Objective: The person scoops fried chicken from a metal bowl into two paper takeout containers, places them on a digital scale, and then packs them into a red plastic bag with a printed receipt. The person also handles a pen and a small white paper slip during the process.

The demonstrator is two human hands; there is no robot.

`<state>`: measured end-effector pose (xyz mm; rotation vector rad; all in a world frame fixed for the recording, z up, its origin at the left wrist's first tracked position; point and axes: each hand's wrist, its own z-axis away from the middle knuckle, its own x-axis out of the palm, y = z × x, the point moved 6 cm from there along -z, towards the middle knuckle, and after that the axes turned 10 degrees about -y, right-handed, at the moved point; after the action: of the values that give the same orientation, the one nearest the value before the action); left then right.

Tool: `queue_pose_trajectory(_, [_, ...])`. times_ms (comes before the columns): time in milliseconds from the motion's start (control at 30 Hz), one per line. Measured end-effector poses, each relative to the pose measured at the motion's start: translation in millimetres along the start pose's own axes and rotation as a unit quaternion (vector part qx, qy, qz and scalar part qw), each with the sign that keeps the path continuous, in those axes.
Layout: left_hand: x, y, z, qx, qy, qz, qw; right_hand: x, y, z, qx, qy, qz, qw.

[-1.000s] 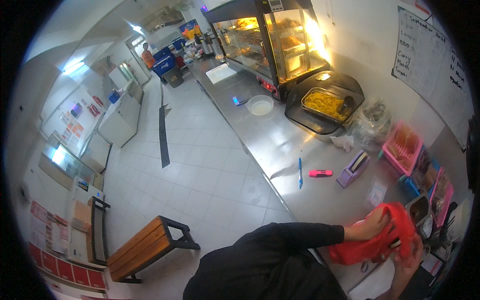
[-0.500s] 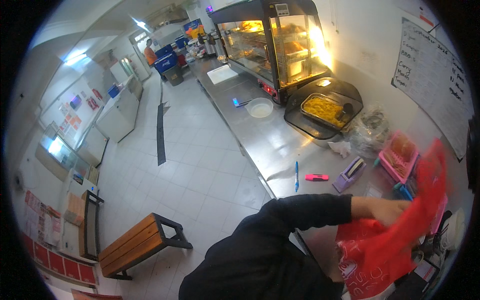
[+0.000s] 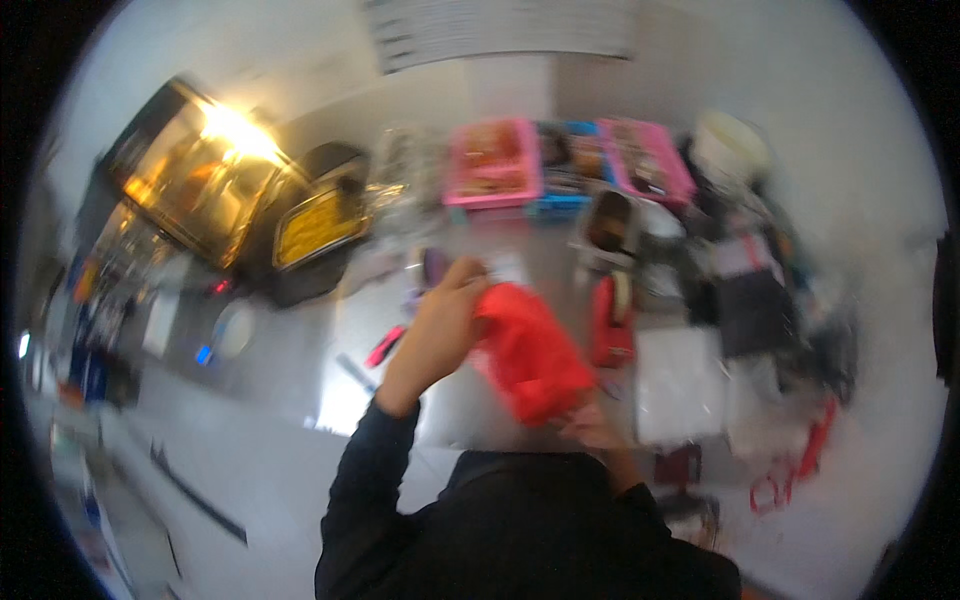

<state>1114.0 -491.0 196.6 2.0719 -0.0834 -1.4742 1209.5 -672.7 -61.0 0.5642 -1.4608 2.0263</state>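
Note:
A red plastic bag (image 3: pixel 535 355) hangs slantwise over the steel counter in front of me. My left hand (image 3: pixel 440 325) is closed on its upper left end, fingers pinched. At the lower right end my right hand (image 3: pixel 592 425) grips the bag, though blur smears those fingers. Left of the bag lie a pink highlighter (image 3: pixel 385 346) and a blue pen (image 3: pixel 356 373). A purple tape dispenser (image 3: pixel 432 268) stands just beyond my left hand, partly hidden by it. To the bag's right sits a red dispenser-like thing (image 3: pixel 610 320), too blurred to name surely.
Pink baskets (image 3: pixel 492 198) and a blue one line the wall. At left are a lit food warmer (image 3: pixel 200 185), a tray of yellow food (image 3: pixel 320 228) and a round plastic tub (image 3: pixel 234 328). On the right lie white sheets or bags (image 3: pixel 680 385), with a white bucket (image 3: pixel 730 148) farther back.
My view has swung right to face the counter and wall. The red bag, raised and blurred before, is now stretched lower between both hands. My right hand has come into sight.

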Motion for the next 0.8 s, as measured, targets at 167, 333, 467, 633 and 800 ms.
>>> queue_pose_trajectory(167, [30.0,-7.8,-6.4,0.009,-0.09,0.112,0.99,8.4,36.7,-0.4,-0.065,-0.267,0.43,0.86])
queue_pose_trajectory(333, [29.1,-44.2,18.6,-0.066,-0.117,0.417,0.899,-16.4,-20.2,0.8,-0.044,-0.093,0.409,0.907])
queue_pose_trajectory(467, [31.0,-64.7,34.0,-0.172,-0.27,0.403,0.858,-57.9,-134.0,-6.7,-0.164,0.193,0.449,0.857])
queue_pose_trajectory(633, [38.0,-71.5,40.0,-0.124,-0.254,0.396,0.874,-116.8,-245.8,-54.5,-0.253,0.402,0.604,0.64])
queue_pose_trajectory(800, [32.8,-65.9,43.0,-0.123,-0.124,0.339,0.924,-167.0,-242.7,-120.6,-0.048,0.363,0.724,0.584])
